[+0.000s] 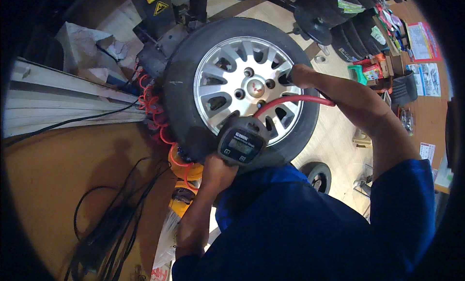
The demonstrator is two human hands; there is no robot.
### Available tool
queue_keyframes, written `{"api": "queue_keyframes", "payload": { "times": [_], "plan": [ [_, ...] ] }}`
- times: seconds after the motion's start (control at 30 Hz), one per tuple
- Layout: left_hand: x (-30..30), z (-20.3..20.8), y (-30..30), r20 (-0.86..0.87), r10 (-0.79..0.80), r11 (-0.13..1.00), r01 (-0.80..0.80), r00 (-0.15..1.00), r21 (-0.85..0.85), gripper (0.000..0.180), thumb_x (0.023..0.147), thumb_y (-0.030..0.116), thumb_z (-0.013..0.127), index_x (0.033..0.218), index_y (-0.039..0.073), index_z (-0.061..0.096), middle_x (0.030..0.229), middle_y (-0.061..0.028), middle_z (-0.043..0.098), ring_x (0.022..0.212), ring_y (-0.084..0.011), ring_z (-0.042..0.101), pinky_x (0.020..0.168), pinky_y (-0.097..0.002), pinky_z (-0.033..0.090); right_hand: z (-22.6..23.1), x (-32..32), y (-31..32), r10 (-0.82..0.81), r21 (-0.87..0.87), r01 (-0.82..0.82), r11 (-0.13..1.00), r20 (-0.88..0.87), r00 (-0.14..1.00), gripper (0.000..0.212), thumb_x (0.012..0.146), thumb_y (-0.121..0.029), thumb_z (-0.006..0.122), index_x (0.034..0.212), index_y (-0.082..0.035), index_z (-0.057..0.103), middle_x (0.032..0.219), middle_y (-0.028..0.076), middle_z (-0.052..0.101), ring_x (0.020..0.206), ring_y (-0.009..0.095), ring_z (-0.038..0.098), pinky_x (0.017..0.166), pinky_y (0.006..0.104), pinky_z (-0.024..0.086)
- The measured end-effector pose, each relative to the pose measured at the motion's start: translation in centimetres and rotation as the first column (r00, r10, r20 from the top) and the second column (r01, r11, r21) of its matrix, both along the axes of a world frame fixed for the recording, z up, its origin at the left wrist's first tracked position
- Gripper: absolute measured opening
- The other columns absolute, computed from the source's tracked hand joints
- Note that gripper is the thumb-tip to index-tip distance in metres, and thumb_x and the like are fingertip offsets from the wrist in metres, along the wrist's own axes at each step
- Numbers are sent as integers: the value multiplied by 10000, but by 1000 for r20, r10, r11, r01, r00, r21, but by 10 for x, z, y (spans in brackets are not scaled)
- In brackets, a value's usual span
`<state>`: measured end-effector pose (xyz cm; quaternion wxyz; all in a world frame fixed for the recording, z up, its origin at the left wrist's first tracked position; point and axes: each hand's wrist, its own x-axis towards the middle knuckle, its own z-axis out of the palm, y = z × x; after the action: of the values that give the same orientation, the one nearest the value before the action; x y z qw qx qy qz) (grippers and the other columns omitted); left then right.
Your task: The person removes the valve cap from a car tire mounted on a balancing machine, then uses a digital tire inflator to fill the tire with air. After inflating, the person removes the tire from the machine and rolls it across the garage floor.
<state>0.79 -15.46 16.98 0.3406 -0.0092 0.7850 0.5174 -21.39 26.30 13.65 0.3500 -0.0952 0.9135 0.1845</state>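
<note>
My left hand [218, 173] is wrapped round the lower part of a digital tyre inflator gauge [242, 144], a dark grey body with a small lit screen. It hangs above the lower edge of a wheel with a black tyre [186, 73] and a silver alloy rim [225, 80]. A red hose [290, 99] curves from the gauge across the rim and passes behind my right forearm. At the rim's right side is my right hand [304, 76], its fingers closed by a spoke opening. What they grip is hidden.
A coiled red air hose [181, 157] hangs at the wheel's left. Black cables [128, 213] trail over the brown surface at lower left. Dark machinery [162, 44] stands behind the wheel. Stacked tyres [356, 36] are at upper right; a small tyre [319, 177] lies on the floor.
</note>
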Motion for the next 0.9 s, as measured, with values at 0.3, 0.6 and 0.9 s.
{"api": "queue_keyframes", "payload": {
  "times": [0.3,0.6,0.9],
  "plan": [
    [22,-10,10,52,-239,962,244,970,-125,400,878,299,703,1181,41,666,1105,-271,725,1081,-469,680,942,-539,547,-4,10,7,187,89,-191,978,51,981,163,823,-84,637,819,-55,797,828,165,755,833,323,761,723,418,613],
    [17,-8,7,85,-217,970,225,972,-97,377,899,285,675,1172,29,631,1079,-275,723,1049,-475,689,933,-549,554,21,5,-10,-5,156,-22,988,173,985,204,914,-23,593,1002,69,752,1020,270,751,966,379,764,803,447,619],
    [1,0,-10,78,-231,968,237,970,-80,319,884,234,682,1129,35,633,1044,-259,722,1009,-466,700,902,-550,560,20,2,-14,347,245,-439,865,340,874,216,903,-49,619,1053,21,757,938,229,746,925,369,763,788,440,622]
  ]
}}
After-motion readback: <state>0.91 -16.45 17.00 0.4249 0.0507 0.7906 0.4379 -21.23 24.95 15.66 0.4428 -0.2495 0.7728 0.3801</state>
